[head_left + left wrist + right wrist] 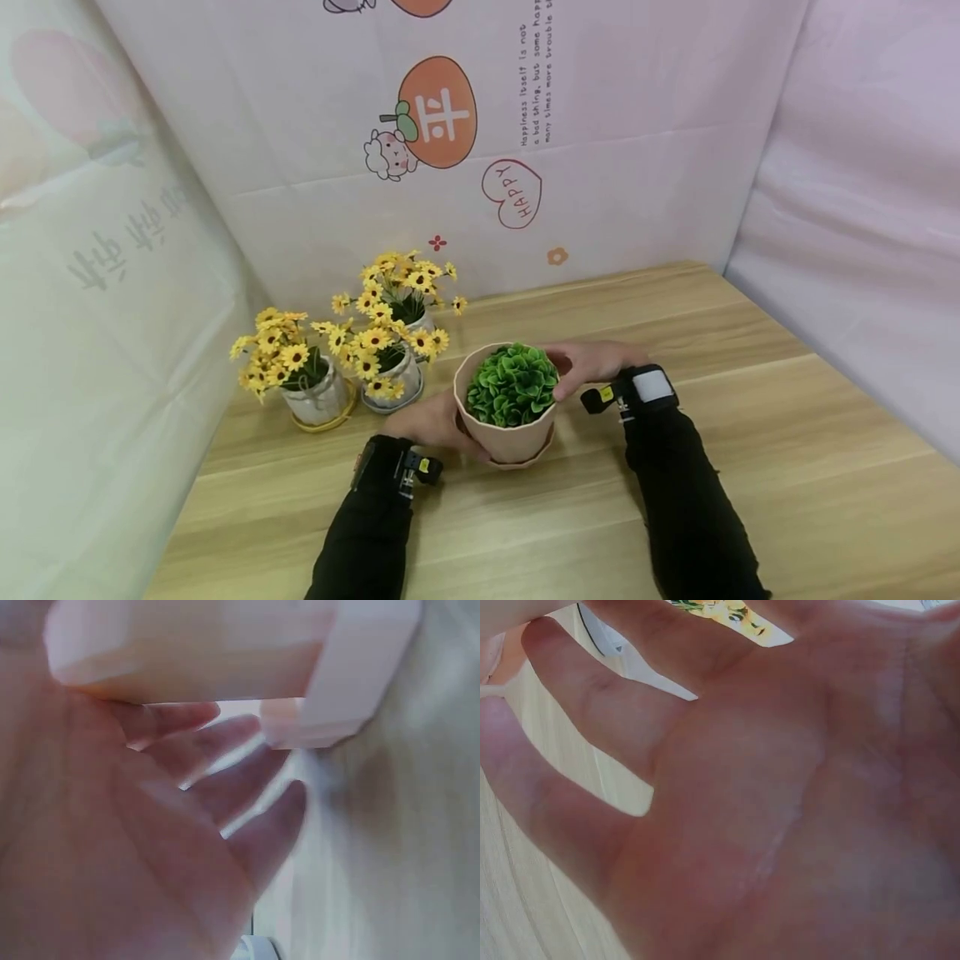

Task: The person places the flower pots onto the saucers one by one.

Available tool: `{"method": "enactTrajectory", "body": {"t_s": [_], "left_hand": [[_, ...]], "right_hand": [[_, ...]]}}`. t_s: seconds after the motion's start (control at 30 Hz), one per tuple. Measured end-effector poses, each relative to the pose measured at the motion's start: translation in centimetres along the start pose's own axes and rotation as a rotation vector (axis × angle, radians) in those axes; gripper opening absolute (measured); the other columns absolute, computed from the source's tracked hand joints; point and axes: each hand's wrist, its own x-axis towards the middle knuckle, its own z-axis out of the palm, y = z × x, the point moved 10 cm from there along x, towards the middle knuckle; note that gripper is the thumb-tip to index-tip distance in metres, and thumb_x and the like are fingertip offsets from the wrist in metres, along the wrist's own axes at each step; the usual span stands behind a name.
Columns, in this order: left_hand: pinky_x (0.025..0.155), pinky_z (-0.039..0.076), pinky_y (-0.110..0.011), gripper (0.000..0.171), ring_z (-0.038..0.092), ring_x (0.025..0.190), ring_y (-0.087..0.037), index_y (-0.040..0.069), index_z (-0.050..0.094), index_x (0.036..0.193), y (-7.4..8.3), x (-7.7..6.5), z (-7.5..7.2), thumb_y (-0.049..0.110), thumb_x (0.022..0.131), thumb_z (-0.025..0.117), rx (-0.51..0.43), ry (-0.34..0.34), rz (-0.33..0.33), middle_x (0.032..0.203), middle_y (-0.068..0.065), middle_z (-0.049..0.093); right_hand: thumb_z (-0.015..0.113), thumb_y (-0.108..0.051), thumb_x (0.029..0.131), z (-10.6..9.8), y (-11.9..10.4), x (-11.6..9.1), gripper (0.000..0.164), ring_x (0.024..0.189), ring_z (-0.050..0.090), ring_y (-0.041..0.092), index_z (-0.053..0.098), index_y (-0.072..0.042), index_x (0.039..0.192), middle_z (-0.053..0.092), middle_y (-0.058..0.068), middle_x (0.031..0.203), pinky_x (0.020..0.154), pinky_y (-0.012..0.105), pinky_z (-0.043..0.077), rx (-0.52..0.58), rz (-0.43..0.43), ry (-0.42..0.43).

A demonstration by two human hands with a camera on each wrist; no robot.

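A round green plant (pixel 512 385) stands in a pale pink, many-sided flowerpot (pixel 504 442) with a matching saucer (pixel 525 463) under it. My left hand (pixel 426 419) holds the pot low on its left side, the thumb along the front near the saucer. In the left wrist view, the fingers (pixel 232 776) reach behind the pot (pixel 202 652), spread and slightly bent. On the right side my right hand (pixel 592 361) grips the pot with its thumb by the rim and the fingers behind. The right wrist view shows the spread fingers (pixel 604 697) reaching to the pot's side.
Three pots of yellow flowers stand left of the hands: one at the left (pixel 315 404), one in the middle (pixel 405 383) and one farther back (pixel 426 322). The wooden table (pixel 720 467) meets printed cloth walls (pixel 637 167) at the back and sides.
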Motion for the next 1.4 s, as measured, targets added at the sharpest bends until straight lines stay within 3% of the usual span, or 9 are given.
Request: {"method": "enactTrajectory", "body": {"t_s": [0.1,0.3,0.47,0.7,0.93,1.17,1.27,1.4], "left_hand": [[0.129,0.033,-0.045,0.119,0.039,0.154,-0.020,0.036,0.027,0.164,0.5,0.1,-0.1,0.001,0.074,0.095,-0.046,-0.013,0.030,0.165,0.004,0.041],[0.127,0.036,-0.045,0.116,0.043,0.152,-0.018,0.039,0.028,0.163,0.6,0.0,-0.7,0.006,0.075,0.096,-0.032,0.021,0.055,0.163,0.006,0.045],[0.126,0.038,-0.045,0.111,0.044,0.152,-0.018,0.040,0.028,0.163,0.1,-0.1,-1.2,0.012,0.079,0.095,-0.021,0.045,0.028,0.162,0.007,0.046],[0.126,0.040,-0.046,0.107,0.046,0.152,-0.021,0.033,0.025,0.166,-0.6,-0.4,-1.6,0.021,0.083,0.093,0.017,0.076,-0.041,0.163,0.002,0.047],[0.127,0.037,-0.051,0.109,0.040,0.156,-0.032,0.023,0.008,0.171,-0.6,-0.6,-1.6,0.017,0.092,0.084,0.020,0.090,-0.042,0.171,-0.009,0.035],[0.129,0.033,-0.056,0.110,0.035,0.158,-0.040,0.022,-0.004,0.171,-0.7,-0.6,-2.3,0.012,0.097,0.077,0.061,0.154,-0.030,0.175,-0.015,0.024],[0.129,0.032,-0.057,0.108,0.031,0.160,-0.040,0.025,-0.005,0.171,-0.9,-0.6,-2.5,0.011,0.099,0.074,0.064,0.170,-0.027,0.177,-0.012,0.018],[0.131,0.028,-0.057,0.105,0.022,0.163,-0.040,0.030,-0.011,0.170,-1.1,-0.7,-2.5,0.012,0.103,0.068,0.040,0.188,-0.047,0.179,-0.009,0.005]], "right_hand": [[0.086,-0.038,0.090,-0.1,0.0,0.0,0.108,0.154,0.041,0.029,0.020,-0.005,0.169,0.032,0.018,0.171,0.122,0.034,0.043,-0.004,0.006,0.003],[0.085,-0.039,0.091,-0.2,0.0,0.0,0.107,0.153,0.041,0.029,0.020,-0.004,0.168,0.032,0.020,0.170,0.120,0.032,0.044,0.013,0.019,0.011],[0.085,-0.044,0.089,-0.6,0.1,-0.2,0.109,0.149,0.045,0.026,0.021,-0.001,0.167,0.035,0.022,0.168,0.118,0.030,0.047,0.017,0.038,0.044],[0.083,-0.041,0.092,-1.1,0.3,-0.3,0.105,0.154,0.040,0.034,0.021,-0.004,0.168,0.034,0.021,0.169,0.122,0.038,0.043,-0.012,0.049,0.086],[0.081,-0.045,0.091,-2.0,0.7,-0.7,0.104,0.158,0.033,0.040,0.023,-0.007,0.168,0.033,0.019,0.171,0.129,0.054,0.033,-0.109,0.100,0.190],[0.078,-0.048,0.093,-2.7,0.6,-1.0,0.098,0.160,0.029,0.039,0.025,-0.015,0.169,0.032,0.015,0.173,0.131,0.058,0.027,-0.171,0.119,0.291],[0.076,-0.048,0.095,-2.9,0.4,-1.0,0.094,0.160,0.030,0.038,0.028,-0.015,0.168,0.034,0.015,0.172,0.130,0.058,0.028,-0.162,0.108,0.317],[0.072,-0.041,0.100,-3.0,0.6,-1.1,0.088,0.155,0.039,0.039,0.025,-0.012,0.168,0.036,0.018,0.170,0.125,0.052,0.041,-0.105,0.118,0.355]]}}
